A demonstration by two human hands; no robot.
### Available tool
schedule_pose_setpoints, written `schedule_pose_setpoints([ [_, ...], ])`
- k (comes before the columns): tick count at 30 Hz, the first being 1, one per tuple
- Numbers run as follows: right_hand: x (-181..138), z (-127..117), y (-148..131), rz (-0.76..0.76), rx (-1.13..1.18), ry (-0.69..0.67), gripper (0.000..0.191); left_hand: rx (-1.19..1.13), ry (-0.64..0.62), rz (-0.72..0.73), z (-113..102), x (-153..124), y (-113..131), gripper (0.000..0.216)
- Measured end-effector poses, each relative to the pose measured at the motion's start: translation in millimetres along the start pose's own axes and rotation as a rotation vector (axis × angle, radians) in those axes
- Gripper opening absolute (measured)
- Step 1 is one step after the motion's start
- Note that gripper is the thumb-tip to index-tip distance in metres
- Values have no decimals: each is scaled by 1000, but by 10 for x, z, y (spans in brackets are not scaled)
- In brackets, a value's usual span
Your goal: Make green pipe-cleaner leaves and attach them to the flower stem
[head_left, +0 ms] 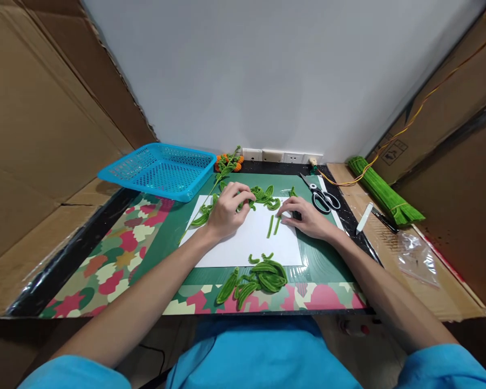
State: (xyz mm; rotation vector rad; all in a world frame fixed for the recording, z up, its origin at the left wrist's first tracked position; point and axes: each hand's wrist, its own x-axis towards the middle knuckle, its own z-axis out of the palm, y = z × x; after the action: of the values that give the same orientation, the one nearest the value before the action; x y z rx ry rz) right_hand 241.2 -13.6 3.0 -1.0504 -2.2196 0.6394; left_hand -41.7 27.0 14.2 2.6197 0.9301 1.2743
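My left hand (228, 208) rests on the white sheet (247, 246), fingers curled around green pipe-cleaner leaves (263, 195) at the sheet's far edge. My right hand (305, 216) lies palm down on the sheet's right side, fingertips pinched near two short straight green pieces (272, 225). A long green stem with orange flowers (229, 161) runs from the back of the mat toward my left hand. A pile of bent green leaf shapes (259, 278) sits at the near edge of the sheet.
A blue plastic basket (162, 170) stands at the back left. Scissors (322, 195) lie right of the sheet. A bundle of green pipe cleaners (383, 189), a white tool (364, 218) and a clear bag (417, 256) lie at right. Cardboard walls flank both sides.
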Motion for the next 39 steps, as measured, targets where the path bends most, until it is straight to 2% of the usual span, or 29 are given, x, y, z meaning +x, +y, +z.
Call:
schedule_pose_setpoints([
  [2,17,41,20,11,1,44,6,-28,-53,27,9,0,37,19],
  [6,42,108,-31,9,41,70,11,-64,-183,56,25,0,143,16],
  [9,55,152,-128,26,104,121,12,-82,-347,18,30,-6,214,27],
  [11,67,178,-195,45,151,163,13,-85,-390,1,34,-12,237,20],
  [16,121,154,-236,91,254,208,14,-105,-362,-7,41,2,215,33],
  [18,148,98,-175,152,251,302,15,-124,-316,-3,43,28,191,31],
  [22,174,-50,-24,265,84,528,15,-155,-295,27,55,93,138,26],
  [25,166,-121,-16,267,-19,636,16,-177,-307,70,77,139,121,23],
  [27,154,-103,-64,194,-33,616,15,-165,-282,85,97,162,122,22],
  [31,123,70,-151,-118,-71,281,20,-138,-266,106,139,163,137,25],
  [33,109,145,-156,-191,-152,222,12,-149,-284,121,148,145,152,26],
  [36,87,129,-127,-164,-129,305,16,-152,-293,142,141,117,175,26],
  [39,63,-7,-87,-23,-39,497,10,-162,-279,137,123,103,170,28],
])
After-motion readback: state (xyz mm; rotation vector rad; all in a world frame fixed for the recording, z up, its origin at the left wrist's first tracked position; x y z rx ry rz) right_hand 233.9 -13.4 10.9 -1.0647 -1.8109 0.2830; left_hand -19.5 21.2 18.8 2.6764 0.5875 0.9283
